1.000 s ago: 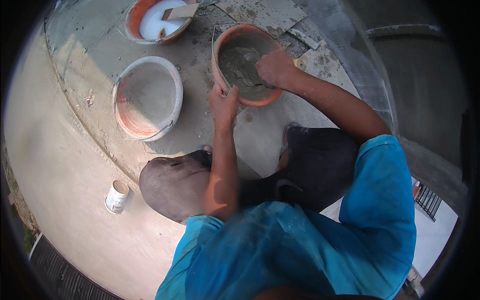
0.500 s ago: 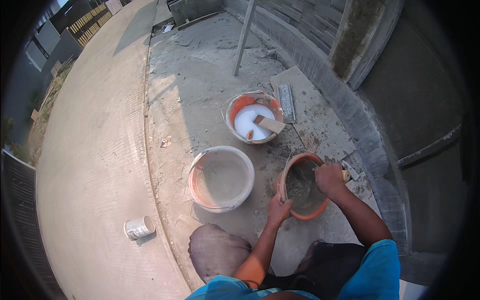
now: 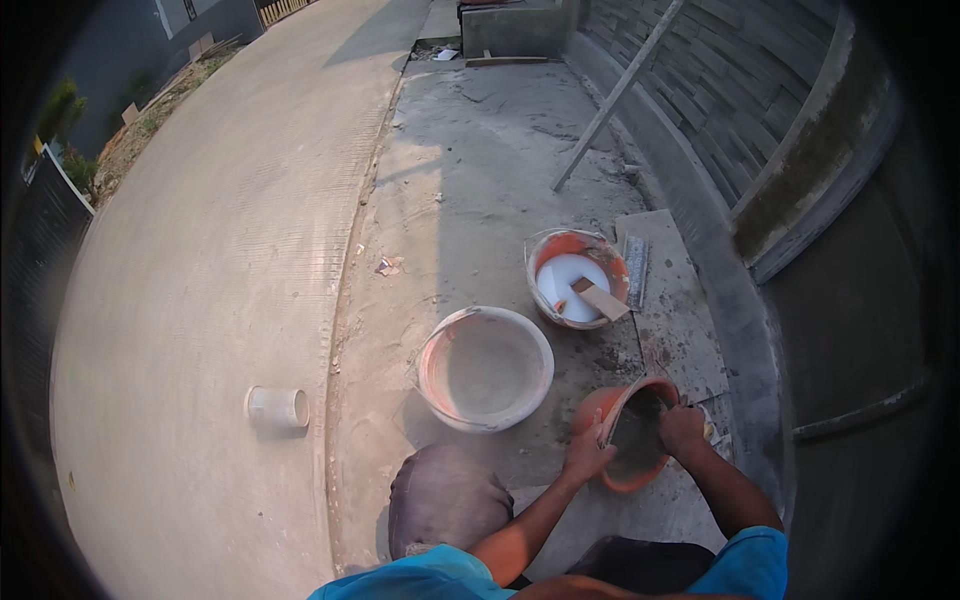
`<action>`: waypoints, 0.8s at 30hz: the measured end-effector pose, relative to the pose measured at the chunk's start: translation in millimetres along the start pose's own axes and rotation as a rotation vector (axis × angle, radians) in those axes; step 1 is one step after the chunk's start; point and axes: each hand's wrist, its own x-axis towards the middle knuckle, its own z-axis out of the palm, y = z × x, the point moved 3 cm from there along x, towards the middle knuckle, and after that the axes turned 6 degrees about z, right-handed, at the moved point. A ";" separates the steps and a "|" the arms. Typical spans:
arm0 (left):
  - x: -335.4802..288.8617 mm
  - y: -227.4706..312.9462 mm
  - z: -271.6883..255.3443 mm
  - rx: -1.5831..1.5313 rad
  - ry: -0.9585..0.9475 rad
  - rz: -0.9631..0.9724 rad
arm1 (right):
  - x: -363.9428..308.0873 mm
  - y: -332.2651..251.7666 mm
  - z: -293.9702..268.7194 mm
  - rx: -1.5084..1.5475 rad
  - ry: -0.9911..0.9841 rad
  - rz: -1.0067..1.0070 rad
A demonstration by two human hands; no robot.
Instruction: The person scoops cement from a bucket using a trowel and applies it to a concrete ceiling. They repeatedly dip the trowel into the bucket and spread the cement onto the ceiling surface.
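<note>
A small orange bucket (image 3: 592, 410) is tilted in front of me, its mouth leaning to the right and wet grey mortar (image 3: 637, 440) inside. My left hand (image 3: 588, 452) is closed on the bucket's left rim. At the opposite rim, my right hand (image 3: 684, 431) is closed round the handle of a trowel (image 3: 710, 433). Only the pale handle end shows behind the fist; the blade is hidden. A larger bucket (image 3: 545, 365) with grey, dried-on coating stands to the left. Beyond them is a bucket of white liquid (image 3: 535, 262), with a flat wooden-looking piece (image 3: 602, 299) resting in it.
A flat grey strip (image 3: 636, 270) lies on a board (image 3: 670, 320) beside the wall. One slanted pole (image 3: 620, 95) leans there. A white pail (image 3: 277, 408) lies on its side on the concrete road at left. My knee (image 3: 450, 500) is close to the larger bucket.
My view has shifted, so the buckets appear lower and further right. The orange bucket is tipped more to the right, showing more of its outer wall. Both hands keep their holds.
</note>
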 end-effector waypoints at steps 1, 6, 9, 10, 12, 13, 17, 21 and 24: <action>-4.8 -4.2 3.2 -0.006 0.050 0.067 | 2.1 0.6 4.4 0.021 -0.097 -0.008; 1.7 -1.6 -9.0 -0.046 -0.094 -0.149 | -20.3 -5.1 38.4 0.298 -0.566 -0.172; 4.1 5.9 -20.1 -0.145 -0.081 -0.223 | -25.6 -16.2 -20.0 0.572 -0.533 -0.022; 4.8 10.6 -20.4 -0.120 -0.108 -0.227 | -27.3 -12.5 -31.9 0.572 -0.481 0.081; 3.1 14.6 -13.5 -0.150 -0.141 -0.202 | -33.5 -8.0 -22.0 0.393 -0.303 0.083; 4.1 8.1 -11.5 -0.184 -0.133 -0.208 | -33.0 -13.0 -20.1 0.300 -0.309 0.056; 3.4 -5.9 -10.7 -0.307 -0.102 -0.251 | -38.3 -36.3 -10.0 0.211 -0.296 -0.112; 3.4 -5.8 -10.2 -0.275 -0.193 -0.223 | -26.5 -16.6 -20.0 0.417 -0.232 0.066; 6.1 -13.7 -11.3 -0.328 -0.172 -0.201 | -36.6 -24.9 -13.2 0.213 -0.176 -0.075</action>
